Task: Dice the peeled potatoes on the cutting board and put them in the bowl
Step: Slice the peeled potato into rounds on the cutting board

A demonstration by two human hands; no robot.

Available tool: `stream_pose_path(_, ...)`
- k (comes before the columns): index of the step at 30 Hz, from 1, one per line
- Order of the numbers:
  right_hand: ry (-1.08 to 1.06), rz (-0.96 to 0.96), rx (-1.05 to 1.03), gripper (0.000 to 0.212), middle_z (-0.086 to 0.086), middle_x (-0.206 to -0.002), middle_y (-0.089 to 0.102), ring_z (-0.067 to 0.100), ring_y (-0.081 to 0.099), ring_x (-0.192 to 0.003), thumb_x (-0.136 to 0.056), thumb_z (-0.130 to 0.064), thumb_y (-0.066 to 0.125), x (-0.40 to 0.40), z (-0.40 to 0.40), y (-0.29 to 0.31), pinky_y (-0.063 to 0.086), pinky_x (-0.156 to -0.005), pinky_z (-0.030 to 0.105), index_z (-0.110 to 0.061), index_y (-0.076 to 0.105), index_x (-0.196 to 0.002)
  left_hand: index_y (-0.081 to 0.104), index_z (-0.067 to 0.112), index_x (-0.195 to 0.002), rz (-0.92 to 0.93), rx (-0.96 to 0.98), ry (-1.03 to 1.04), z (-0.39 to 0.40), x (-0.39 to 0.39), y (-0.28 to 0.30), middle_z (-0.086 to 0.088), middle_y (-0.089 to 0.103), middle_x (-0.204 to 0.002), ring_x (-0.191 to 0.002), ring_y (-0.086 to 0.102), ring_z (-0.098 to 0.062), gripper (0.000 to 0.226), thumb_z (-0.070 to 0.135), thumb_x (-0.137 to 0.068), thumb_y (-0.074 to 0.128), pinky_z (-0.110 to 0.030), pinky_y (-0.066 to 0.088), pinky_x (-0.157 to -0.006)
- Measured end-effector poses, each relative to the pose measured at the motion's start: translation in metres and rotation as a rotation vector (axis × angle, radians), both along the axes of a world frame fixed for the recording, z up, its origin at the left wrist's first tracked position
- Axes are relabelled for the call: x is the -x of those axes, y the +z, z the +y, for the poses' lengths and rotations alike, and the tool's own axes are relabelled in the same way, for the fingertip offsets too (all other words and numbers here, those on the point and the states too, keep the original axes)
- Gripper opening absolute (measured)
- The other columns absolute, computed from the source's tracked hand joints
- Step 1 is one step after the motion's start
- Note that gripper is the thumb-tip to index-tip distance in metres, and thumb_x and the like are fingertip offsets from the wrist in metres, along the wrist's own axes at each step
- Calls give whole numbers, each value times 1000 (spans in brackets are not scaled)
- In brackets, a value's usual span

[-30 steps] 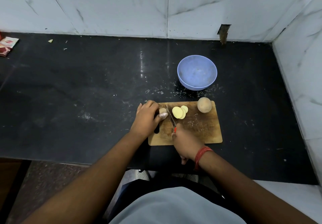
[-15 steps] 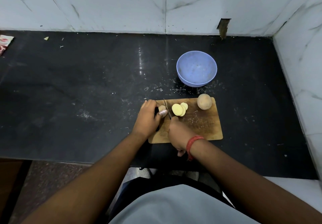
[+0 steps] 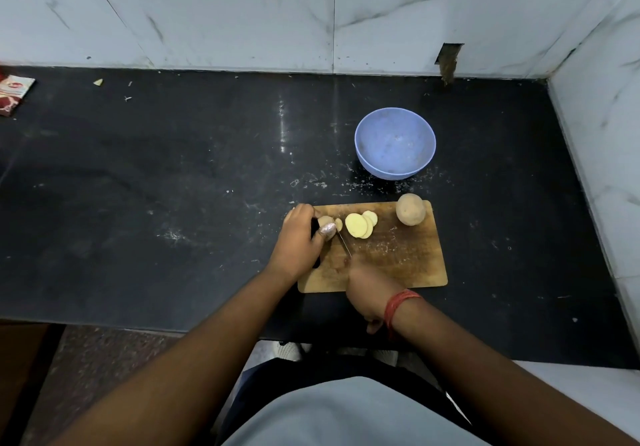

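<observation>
A wooden cutting board (image 3: 408, 265) lies on the black counter. My left hand (image 3: 301, 241) grips the remaining end of a potato (image 3: 325, 221) at the board's far left. My right hand (image 3: 370, 293) holds a knife (image 3: 344, 243), its thin blade standing just right of that potato piece. A fresh slice (image 3: 338, 224) leans beside the blade. Several pale yellow round slices (image 3: 360, 225) lie overlapped to the right. A whole potato (image 3: 410, 209) sits at the board's far right corner. The empty blue bowl (image 3: 394, 142) stands behind the board.
The black counter (image 3: 173, 185) stretches far to the left, with white marble walls behind and on the right. A red and white packet (image 3: 12, 93) lies at the far left edge. Small scraps dot the counter near the bowl.
My right hand drew the knife back toward me along the potato, and a new thin slice stands beside the blade. The left hand kept its grip on the potato end.
</observation>
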State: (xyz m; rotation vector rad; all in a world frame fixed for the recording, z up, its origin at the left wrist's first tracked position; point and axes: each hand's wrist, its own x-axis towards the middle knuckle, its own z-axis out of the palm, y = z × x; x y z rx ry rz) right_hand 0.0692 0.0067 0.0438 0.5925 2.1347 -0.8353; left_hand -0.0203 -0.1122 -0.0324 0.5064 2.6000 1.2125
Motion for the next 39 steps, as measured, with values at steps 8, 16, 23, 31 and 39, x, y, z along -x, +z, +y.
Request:
stream_pose_path(8, 54, 36, -87, 46, 14, -89, 54, 26, 57, -66, -92, 4, 47, -5, 8, -7, 44, -44, 27, -6, 29, -134, 63, 17, -114, -14, -61, 32, -4, -11, -4, 7, 60, -112, -107, 48, -9, 23, 29, -95, 69, -28, 40, -94)
stream_pose_path(16, 29, 200, -11, 12, 4, -75, 49, 17, 52, -59, -99, -4, 36, -10, 9, 0, 41, -42, 27, -10, 36, -109, 63, 17, -106, -18, -71, 82, 0, -11, -12, 8, 61, -107, -105, 50, -14, 20, 29, -92, 71, -28, 40, -87)
stream_pose_path(23, 42, 109, 27, 22, 8, -79, 48, 23, 53, -60, -94, 4, 41, -2, 3, 7, 49, -38, 35, -11, 33, -109, 56, 25, -95, 16, -147, 140, 2, -13, -15, 8, 50, -99, -98, 52, -21, 20, 19, -89, 73, -33, 44, -84)
stream_pose_path(31, 144, 16, -43, 55, 13, -87, 47, 24, 50, -60, -84, 12, 58, 14, 2, 16, 39, -34, 27, -4, 28, -128, 57, 23, -95, 17, -185, 143, 2, -12, -15, 17, 53, -96, -95, 53, -14, 16, 21, -88, 72, -27, 42, -80)
stream_pose_path(39, 235, -11, -105, 52, 19, -105, 59, 27, 59, -69, -87, 5, 59, 15, -1, 14, 51, -53, 36, 2, 30, -130, 54, 21, -91, 21, -200, 146, 4, -11, -20, 14, 52, -94, -92, 53, -19, 21, 18, -87, 74, -35, 46, -79)
